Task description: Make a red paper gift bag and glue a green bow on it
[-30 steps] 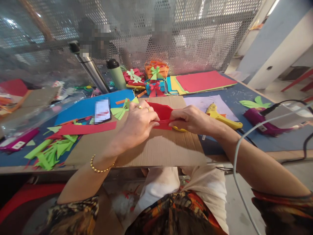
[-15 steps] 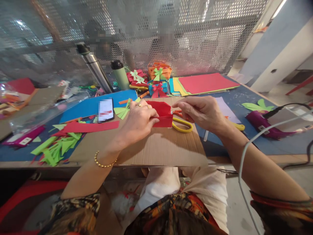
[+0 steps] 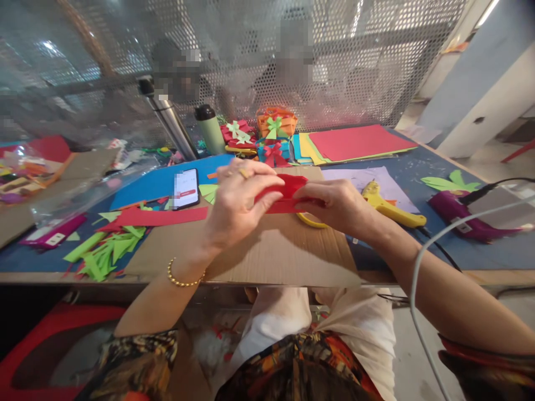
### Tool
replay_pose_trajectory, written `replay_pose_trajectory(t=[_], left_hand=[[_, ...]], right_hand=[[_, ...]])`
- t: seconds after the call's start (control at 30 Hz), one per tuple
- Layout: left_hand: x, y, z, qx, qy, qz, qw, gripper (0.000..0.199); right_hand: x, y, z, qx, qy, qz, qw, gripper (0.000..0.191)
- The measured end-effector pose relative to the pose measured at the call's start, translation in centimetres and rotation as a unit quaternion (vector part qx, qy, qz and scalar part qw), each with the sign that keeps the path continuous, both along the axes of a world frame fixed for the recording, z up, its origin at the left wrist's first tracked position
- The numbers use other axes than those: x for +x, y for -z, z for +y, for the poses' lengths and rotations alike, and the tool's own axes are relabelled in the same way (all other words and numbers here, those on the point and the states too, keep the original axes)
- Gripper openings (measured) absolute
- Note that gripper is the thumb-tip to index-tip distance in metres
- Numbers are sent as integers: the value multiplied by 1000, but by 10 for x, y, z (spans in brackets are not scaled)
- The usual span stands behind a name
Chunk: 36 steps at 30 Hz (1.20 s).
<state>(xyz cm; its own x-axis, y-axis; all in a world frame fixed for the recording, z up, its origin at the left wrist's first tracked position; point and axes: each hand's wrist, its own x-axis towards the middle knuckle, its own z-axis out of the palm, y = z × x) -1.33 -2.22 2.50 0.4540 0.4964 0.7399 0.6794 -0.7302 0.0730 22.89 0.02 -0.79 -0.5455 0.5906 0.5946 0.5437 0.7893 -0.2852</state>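
Between my hands is a small folded red paper box [image 3: 281, 207], held just above a sheet of brown cardboard [image 3: 271, 256]. My left hand [image 3: 240, 203] pinches its left end, thumb at the front and fingers over the top. On the right end, my right hand [image 3: 334, 203] has its fingers closed on the paper edge. Yellow-handled scissors [image 3: 315, 222] lie under the box, mostly hidden by it and my right hand. Right of that hand, a yellow glue gun [image 3: 395, 211] rests on a lilac sheet [image 3: 355, 174].
Green paper scraps [image 3: 108, 253], a red strip [image 3: 161, 216] and a phone [image 3: 186, 189] lie to the left. Small decorated paper boxes [image 3: 272, 150], a flask [image 3: 171, 120] and stacked coloured sheets [image 3: 363, 142] stand behind. A white cable [image 3: 418, 278] crosses my right forearm.
My right hand has moved left and closed on the red box's right end, where it was apart before. The scissors are more covered, and the glue gun shows more fully.
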Motion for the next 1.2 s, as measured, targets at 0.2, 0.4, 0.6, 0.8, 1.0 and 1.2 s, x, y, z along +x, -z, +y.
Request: replay_pose_trajectory(t=[0.2,0.4,0.6,0.8,1.0,1.2], left_hand=[[-29,-1,16,-91,21,-106,990,39],[-27,10,23,-336,48,-19,940,59],[-22,12,21,-400,2,-2,917,45],[-22,17,27,-435,32,-67,897,34],[-22,8,24,-551,190,-199,788,36],[-19,16,27,-577,237,-303,721,67]], right_hand=[[-3,4,-5,27,1,-47,999,13],[-11,9,-15,63,-57,-78,993,18],[-7,3,-21,61,-32,-6,998,20],[-1,0,-11,-32,29,40,998,61],[-9,7,-6,-280,8,128,951,45],[-15,7,-4,-393,-25,286,874,56]])
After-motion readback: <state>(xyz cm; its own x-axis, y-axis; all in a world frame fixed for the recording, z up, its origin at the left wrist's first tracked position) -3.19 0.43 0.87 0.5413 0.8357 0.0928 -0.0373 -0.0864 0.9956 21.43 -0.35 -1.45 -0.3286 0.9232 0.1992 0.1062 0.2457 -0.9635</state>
